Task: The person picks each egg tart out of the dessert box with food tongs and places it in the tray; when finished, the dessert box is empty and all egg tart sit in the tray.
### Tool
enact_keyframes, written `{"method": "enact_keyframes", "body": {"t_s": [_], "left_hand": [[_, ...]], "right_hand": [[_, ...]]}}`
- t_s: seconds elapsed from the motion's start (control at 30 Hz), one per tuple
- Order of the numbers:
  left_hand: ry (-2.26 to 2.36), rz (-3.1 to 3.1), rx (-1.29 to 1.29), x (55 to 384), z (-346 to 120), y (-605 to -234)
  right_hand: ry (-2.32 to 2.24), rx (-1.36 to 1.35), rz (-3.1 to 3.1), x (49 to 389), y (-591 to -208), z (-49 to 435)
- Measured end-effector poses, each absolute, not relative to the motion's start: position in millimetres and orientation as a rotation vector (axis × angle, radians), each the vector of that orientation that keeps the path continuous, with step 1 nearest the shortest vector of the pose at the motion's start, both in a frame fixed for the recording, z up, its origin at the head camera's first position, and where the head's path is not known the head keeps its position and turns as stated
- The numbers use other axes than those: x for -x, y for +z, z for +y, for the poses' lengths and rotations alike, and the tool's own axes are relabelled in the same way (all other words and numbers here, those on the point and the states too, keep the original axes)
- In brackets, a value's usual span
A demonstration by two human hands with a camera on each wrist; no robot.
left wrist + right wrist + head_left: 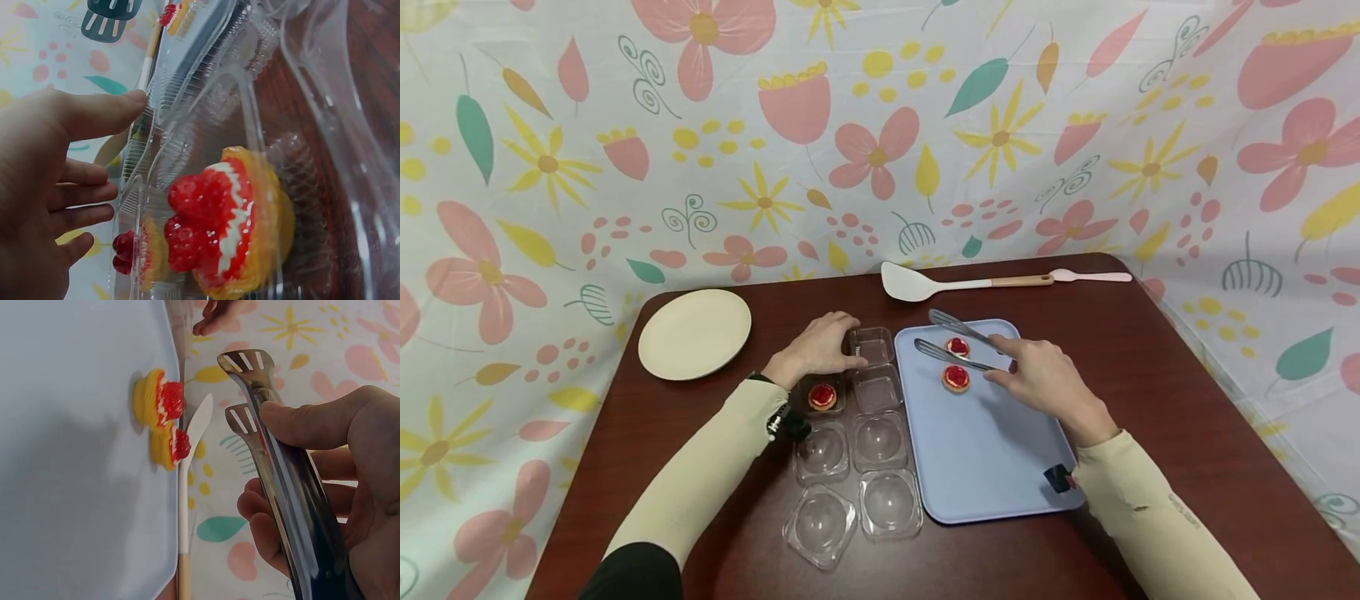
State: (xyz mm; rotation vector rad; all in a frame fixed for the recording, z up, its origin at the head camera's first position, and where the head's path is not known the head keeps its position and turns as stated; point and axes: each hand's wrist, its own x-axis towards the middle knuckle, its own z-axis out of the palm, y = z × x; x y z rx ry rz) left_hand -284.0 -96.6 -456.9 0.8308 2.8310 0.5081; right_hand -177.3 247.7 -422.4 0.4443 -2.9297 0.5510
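Observation:
My left hand (822,346) is over the far end of the clear plastic containers (877,389), its thumb close to a rim. In the left wrist view its fingers are spread loosely, pinching nothing visible. One container holds a red-topped tart (822,397); a second tart (122,253) shows behind it in the left wrist view. My right hand (1048,379) grips metal tongs (262,425) with slotted ends, spread apart and holding nothing. Beneath and beside the tongs, two tarts (957,379) sit near the far end of the blue tray (985,467).
A cream plate (695,333) lies at the back left. A white spatula with a wooden handle (1022,281) and a pink utensil (1093,276) lie along the back edge of the dark table (1187,433). Domed clear plastic pieces (890,502) line the tray's left side. Patterned cloth hangs behind.

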Motion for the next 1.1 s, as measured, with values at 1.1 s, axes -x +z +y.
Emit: {"method": "enact_keyframes", "body": {"t_s": [1.1], "left_hand": [[0.614, 2.897, -0.941, 247.1, -143.5, -439.4]], "right_hand": [[0.498, -0.852, -2.772, 184.0, -401.4, 205.9]]}}
